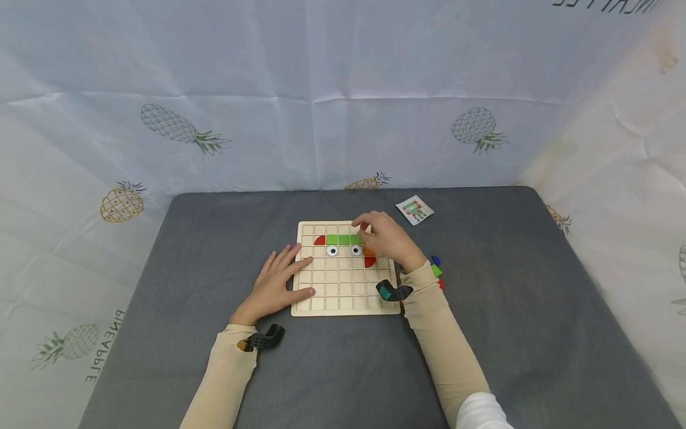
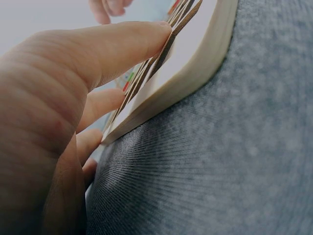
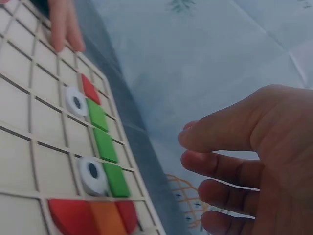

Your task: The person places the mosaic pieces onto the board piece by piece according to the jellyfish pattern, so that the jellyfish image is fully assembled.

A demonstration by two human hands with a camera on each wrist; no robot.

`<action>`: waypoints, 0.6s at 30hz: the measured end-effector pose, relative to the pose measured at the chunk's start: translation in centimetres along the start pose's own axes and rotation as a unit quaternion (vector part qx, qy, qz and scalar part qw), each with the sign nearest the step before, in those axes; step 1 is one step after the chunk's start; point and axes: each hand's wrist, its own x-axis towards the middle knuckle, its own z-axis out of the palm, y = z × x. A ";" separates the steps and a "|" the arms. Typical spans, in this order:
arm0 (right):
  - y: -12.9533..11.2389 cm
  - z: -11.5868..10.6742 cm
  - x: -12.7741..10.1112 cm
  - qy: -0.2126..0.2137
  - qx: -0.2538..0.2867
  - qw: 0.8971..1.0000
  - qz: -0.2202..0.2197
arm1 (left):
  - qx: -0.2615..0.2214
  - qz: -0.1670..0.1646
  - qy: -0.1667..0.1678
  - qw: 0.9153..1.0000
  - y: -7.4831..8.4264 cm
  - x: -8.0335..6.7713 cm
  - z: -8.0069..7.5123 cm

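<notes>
A wooden grid board (image 1: 345, 298) lies on the grey table. Its upper rows hold a red quarter-round piece (image 1: 320, 240), a row of green squares (image 1: 343, 239), two round eye pieces (image 1: 332, 251), an orange piece (image 1: 368, 250) and a red piece (image 1: 370, 261). My left hand (image 1: 278, 277) lies flat against the board's left edge, fingers spread, thumb (image 2: 117, 44) on the frame (image 2: 195, 73). My right hand (image 1: 383, 238) hovers over the board's upper right corner. In the right wrist view its fingers (image 3: 230, 161) are loosely extended and hold nothing, beside the green squares (image 3: 105, 144).
A small picture card (image 1: 414, 209) lies behind the board to the right. A few loose coloured pieces (image 1: 436, 269) sit just right of the board, partly hidden by my right wrist. Pineapple-print cloth walls surround the grey table (image 1: 509, 310).
</notes>
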 end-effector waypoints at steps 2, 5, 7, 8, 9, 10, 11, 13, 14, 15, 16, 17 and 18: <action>0.3 -0.7 -0.3 0.011 0.014 1.000 0.000 | 0.003 0.003 0.000 1.000 0.0 0.0 0.0; 0.9 -1.6 -0.7 0.021 0.026 0.999 -0.004 | 0.005 0.005 -0.001 1.000 -0.1 -0.1 0.0; 1.5 -2.1 -1.2 0.020 0.033 0.999 -0.005 | 0.006 0.005 -0.003 1.000 -0.1 -0.1 0.1; 1.8 -2.4 -1.5 0.019 0.035 0.999 -0.003 | 0.005 0.005 -0.003 1.000 -0.1 -0.2 0.1; 2.1 -2.6 -1.7 0.018 0.037 0.999 0.002 | 0.005 0.004 -0.004 1.000 -0.1 -0.2 0.1; 2.4 -2.9 -2.0 0.019 0.036 0.999 0.007 | 0.005 0.004 -0.004 1.000 -0.1 -0.2 0.1; 2.8 -3.2 -2.2 0.019 0.038 0.999 0.013 | 0.005 0.005 -0.003 1.000 -0.1 -0.2 0.1; 3.6 -3.7 -2.7 0.020 0.028 0.999 0.027 | 0.004 0.005 -0.002 1.000 0.0 -0.2 0.1; 4.0 -4.0 -2.8 0.020 0.020 0.999 0.034 | 0.002 0.005 -0.001 1.000 0.0 -0.1 0.1; 4.4 -4.1 -3.0 0.019 0.011 0.999 0.041 | 0.002 0.005 -0.001 1.000 0.0 -0.1 0.1; 4.8 -4.3 -3.1 0.018 0.002 0.999 0.045 | 0.002 0.005 0.000 1.000 0.0 -0.1 0.0; 5.1 -4.4 -3.3 0.016 -0.005 0.999 0.050 | 0.001 0.005 0.000 1.000 0.0 -0.1 0.0; 5.4 -4.5 -3.4 0.014 -0.015 0.998 0.053 | 0.002 0.004 0.000 1.000 0.0 -0.2 0.0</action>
